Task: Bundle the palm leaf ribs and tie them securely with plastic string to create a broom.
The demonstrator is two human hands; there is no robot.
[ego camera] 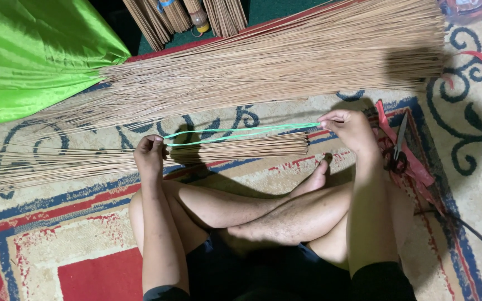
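Between the two hands, just above the crossed legs, a thin green cord runs taut from nine o'clock to three o'clock. The left hand pinches one end in closed fingers, and the right hand pinches the other end between thumb and fingertips. The cord looks light, soft and limp, likely smooth enough to slip, so it would hold best wrapped or pinched near its ends, as it is now.

Right under it lies a small bundle of thin tan sticks, its cut ends at three o'clock and its loose tips fanning toward nine o'clock. The sticks look stiff yet springy, light, and apt to snap singly; gripping them together near the cut ends seems safest.

At twelve o'clock lies a far larger pile of sticks on the patterned carpet. A bright green cloth fills ten o'clock. At three o'clock, beside the right wrist, scissors rest on red strips. More tied bundles stand at the top edge.
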